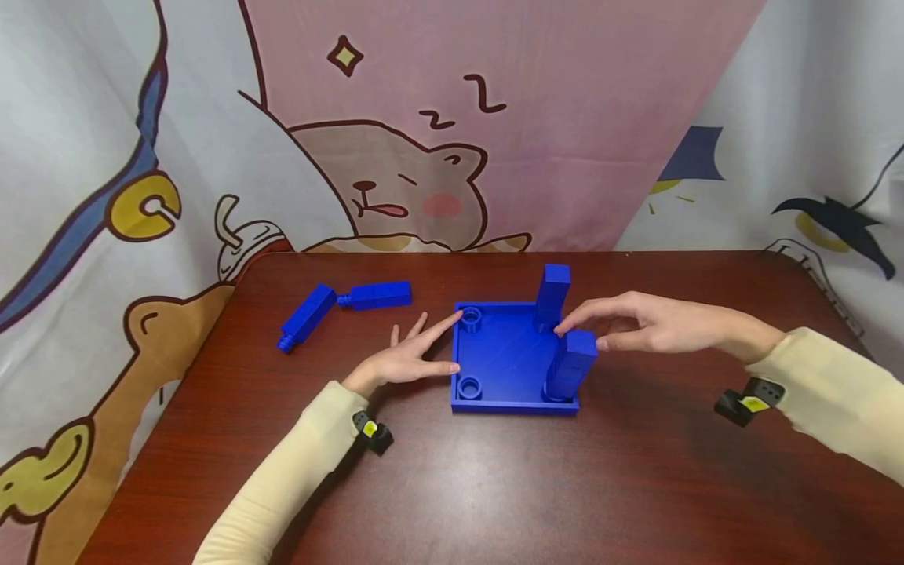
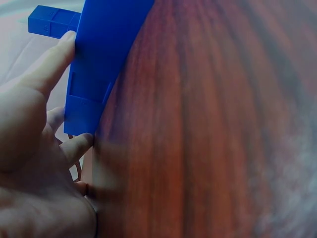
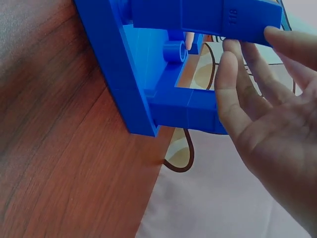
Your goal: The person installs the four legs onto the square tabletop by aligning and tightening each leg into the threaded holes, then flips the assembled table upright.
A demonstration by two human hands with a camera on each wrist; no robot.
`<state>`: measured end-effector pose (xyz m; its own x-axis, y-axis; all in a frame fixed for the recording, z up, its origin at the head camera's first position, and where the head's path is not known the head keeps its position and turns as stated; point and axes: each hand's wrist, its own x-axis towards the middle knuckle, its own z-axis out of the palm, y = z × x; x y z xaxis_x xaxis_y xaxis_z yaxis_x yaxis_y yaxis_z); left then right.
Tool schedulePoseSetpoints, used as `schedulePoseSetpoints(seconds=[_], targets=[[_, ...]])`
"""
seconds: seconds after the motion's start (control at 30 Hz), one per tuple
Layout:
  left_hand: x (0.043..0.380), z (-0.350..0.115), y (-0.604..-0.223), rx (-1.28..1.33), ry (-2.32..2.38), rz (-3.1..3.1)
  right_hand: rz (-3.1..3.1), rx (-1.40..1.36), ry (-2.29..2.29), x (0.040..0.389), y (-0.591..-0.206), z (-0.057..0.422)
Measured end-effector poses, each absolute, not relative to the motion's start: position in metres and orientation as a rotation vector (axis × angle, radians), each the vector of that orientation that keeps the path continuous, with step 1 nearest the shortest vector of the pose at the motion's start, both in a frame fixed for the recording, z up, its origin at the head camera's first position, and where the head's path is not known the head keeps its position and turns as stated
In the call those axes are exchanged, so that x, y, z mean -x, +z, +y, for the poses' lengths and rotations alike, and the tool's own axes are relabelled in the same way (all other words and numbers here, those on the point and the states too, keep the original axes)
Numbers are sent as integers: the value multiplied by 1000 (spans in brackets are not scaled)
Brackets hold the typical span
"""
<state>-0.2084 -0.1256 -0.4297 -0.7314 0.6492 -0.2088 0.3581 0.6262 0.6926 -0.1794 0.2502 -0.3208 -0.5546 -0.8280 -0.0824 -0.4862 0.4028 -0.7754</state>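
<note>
A square blue tabletop (image 1: 504, 349), with a raised rim and a round socket in each corner, lies underside up. Two square blue legs stand in its right-hand sockets: a far leg (image 1: 554, 289) and a near leg (image 1: 574, 367). My right hand (image 1: 653, 323) pinches the near leg's upper end, thumb on one side and fingers on the other. Fingers spread, my left hand (image 1: 406, 359) steadies the tabletop's left edge with its fingertips. Bare at the left are the far socket (image 1: 470, 318) and the near socket (image 1: 470, 388).
Beyond my left hand, two loose blue legs, one slanted (image 1: 308, 315) and one lying sideways (image 1: 377, 296), show threaded ends. All rest on a brown wooden table (image 1: 452, 486). A cartoon-printed curtain (image 1: 551, 157) hangs along its far edge.
</note>
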Motion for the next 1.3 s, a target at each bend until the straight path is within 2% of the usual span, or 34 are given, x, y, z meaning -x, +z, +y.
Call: schedulePoseSetpoints(seconds=[0.5,0.7,0.9,1.3], targets=[[209,-125,-429,-803,870,2419,2315,1096,-1073,174,-324,240],[209,-125,-429,-797,877,2419,2186,1030,-1032,178,-320,247],[208,-125,-429,-781,881,2415,1959,1112,-1102,186,-321,252],[208,-125,-429,-786,882,2417,1997,1028,-1135,187,-333,246]])
